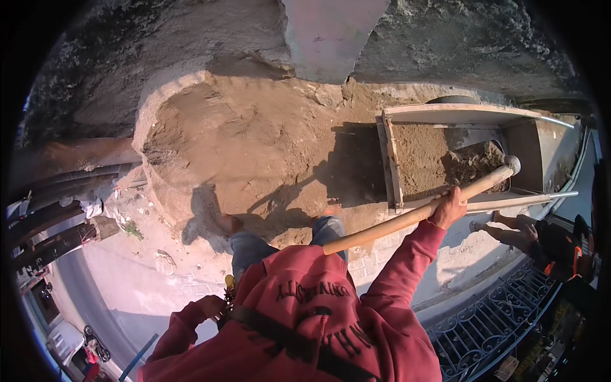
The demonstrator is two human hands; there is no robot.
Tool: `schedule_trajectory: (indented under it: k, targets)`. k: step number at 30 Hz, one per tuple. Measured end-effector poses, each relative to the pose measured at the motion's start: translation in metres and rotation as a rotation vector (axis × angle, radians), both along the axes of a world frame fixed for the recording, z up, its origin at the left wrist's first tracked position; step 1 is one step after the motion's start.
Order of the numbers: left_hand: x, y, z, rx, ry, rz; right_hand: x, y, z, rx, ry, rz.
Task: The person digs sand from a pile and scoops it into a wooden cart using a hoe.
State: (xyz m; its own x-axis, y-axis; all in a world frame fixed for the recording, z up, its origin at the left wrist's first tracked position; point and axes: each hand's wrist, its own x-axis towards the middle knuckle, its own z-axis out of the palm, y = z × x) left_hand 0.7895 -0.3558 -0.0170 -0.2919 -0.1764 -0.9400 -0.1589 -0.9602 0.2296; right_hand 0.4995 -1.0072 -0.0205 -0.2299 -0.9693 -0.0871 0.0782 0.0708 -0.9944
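Observation:
Fingers wrapped round the long wooden handle (pixel 382 226) of a hoe-like tool, my right hand (pixel 449 207) is out to the right. The handle's near end reaches my red hoodie. Its far end meets a round metal collar (pixel 513 165) over a wooden-sided cart (pixel 468 114). Beside the collar, dark clumpy soil (pixel 480 159) covers much of the blade; looser brown soil (pixel 417 159) lies in the cart. My left hand (pixel 212 306) is bent in at my waist, near a small yellow object (pixel 229 280); its fingers are too dark to make out.
A broad pile of sandy soil (pixel 242 140) lies before my feet, against a rough wall (pixel 159 38). Another person (pixel 557 245) is at the right, past the cart. Blue ornamental metal railings (pixel 490 312) run along the lower right. A road (pixel 86 293) passes at the left.

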Motion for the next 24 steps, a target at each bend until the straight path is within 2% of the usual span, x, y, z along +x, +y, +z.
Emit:
schedule_trajectory:
  k: [1,4,6,8,11,12,13,16,18,22,24]
  targets:
    - [-0.006,-0.056,0.052,0.344,-0.048,0.258,0.001,-0.011,0.021,-0.06,0.072,-0.035]
    - [-0.032,-0.041,0.083,0.247,-0.117,0.227,-0.002,-0.051,0.078,-0.241,0.162,-0.092]
    - [-0.044,-0.029,0.094,0.249,-0.166,0.192,-0.003,-0.074,0.11,-0.376,0.03,-0.074]
    - [-0.05,-0.018,0.103,0.261,-0.21,0.171,0.01,-0.081,0.145,-0.508,0.032,-0.044]
    - [-0.052,0.003,0.115,0.283,-0.279,0.162,0.03,-0.094,0.179,-0.541,0.016,0.023]
    - [-0.051,0.011,0.119,0.293,-0.302,0.161,0.037,-0.1,0.182,-0.5,-0.083,0.008]
    - [-0.048,0.02,0.122,0.301,-0.321,0.16,0.043,-0.104,0.178,-0.464,-0.181,-0.015]
    - [-0.036,0.047,0.124,0.328,-0.366,0.162,0.054,-0.116,0.141,-0.371,-0.228,0.055]
    - [-0.025,0.071,0.125,0.357,-0.397,0.163,0.1,-0.086,0.11,-0.373,-0.244,0.115]
    - [0.004,0.122,0.114,0.455,-0.437,0.184,0.228,-0.019,-0.017,-0.38,-0.277,-0.007]
    - [0.021,0.15,0.101,0.531,-0.446,0.19,0.298,0.019,-0.108,-0.215,-0.356,-0.035]
